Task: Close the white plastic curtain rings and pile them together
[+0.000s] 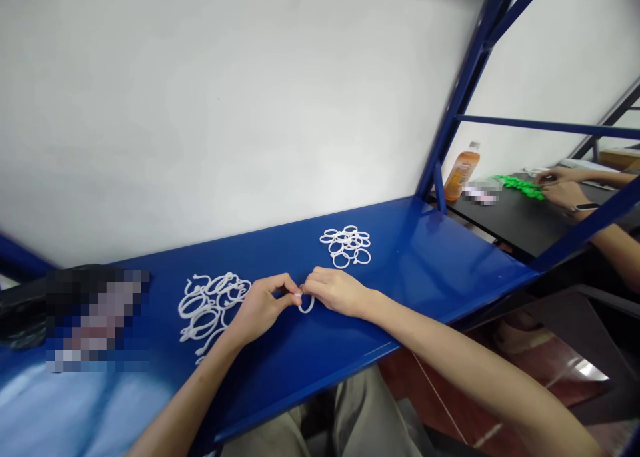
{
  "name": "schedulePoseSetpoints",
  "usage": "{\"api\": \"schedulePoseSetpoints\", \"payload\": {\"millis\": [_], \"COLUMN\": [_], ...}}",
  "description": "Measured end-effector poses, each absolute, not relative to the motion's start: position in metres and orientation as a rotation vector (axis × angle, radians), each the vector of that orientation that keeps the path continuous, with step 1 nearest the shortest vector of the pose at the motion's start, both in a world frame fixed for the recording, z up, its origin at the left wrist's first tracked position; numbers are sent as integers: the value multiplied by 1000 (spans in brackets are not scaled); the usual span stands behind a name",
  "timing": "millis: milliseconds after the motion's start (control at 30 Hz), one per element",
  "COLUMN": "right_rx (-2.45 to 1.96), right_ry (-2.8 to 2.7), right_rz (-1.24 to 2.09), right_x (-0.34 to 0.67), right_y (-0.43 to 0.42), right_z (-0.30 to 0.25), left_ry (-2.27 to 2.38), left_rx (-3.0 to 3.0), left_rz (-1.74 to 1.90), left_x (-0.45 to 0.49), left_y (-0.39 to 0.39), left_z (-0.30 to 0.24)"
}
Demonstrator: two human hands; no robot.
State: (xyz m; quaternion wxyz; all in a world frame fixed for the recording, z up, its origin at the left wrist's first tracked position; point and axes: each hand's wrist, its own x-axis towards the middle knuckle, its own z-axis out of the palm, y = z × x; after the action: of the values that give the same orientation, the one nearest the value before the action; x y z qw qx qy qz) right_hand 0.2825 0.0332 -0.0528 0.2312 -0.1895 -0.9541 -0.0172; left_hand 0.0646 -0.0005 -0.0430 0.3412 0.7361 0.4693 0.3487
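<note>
Between my two hands, a thin white ring-shaped cord hangs just above the blue shelf, its lower curve showing below my fingertips. My left hand pinches one side of it with thumb and forefinger. Closed on the other side is my right hand, its fingers bent; they hide the top of the ring. Left of my left hand lies a loose pile of white cords, several curled with free ends. Beyond my right hand sits a group of closed white rings, overlapping each other.
The blue shelf meets a white wall at the back. A black plastic bag and a blurred item lie at left. Past the blue frame, another person's hands handle green pieces near an orange drink bottle.
</note>
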Motion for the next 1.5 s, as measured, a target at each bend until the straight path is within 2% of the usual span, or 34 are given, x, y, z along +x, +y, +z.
{"api": "schedulePoseSetpoints", "payload": {"millis": [300, 467, 533, 667, 733, 833, 1133, 1500], "right_rx": [-669, -955, -1087, -1293, -1330, -1358, -1340, -1070], "right_ry": [-2471, -2303, -2188, -2089, -2112, -2133, -2111, -2145], "right_rz": [28, 8, 50, 55, 54, 71, 1, -67], "right_x": [280, 309, 326, 351, 355, 354, 350, 325], "right_y": [40, 64, 73, 81, 82, 80, 81, 69], "right_z": [-53, -47, -45, -43, -43, -44, -46, -44], "left_ry": [1255, 1647, 1879, 2204, 2245, 2201, 2002, 1819], "left_rx": [1920, 2256, 2426, 2504, 2509, 2559, 2702, 2547], "left_rz": [962, 1058, 926, 427, 267, 213, 427, 1138], "left_x": [70, 54, 43, 29, 27, 30, 34, 48], "left_y": [2, 9, 11, 11, 10, 10, 14, 11], "left_z": [-41, -41, -38, -36, -38, -43, -50, -45]}}
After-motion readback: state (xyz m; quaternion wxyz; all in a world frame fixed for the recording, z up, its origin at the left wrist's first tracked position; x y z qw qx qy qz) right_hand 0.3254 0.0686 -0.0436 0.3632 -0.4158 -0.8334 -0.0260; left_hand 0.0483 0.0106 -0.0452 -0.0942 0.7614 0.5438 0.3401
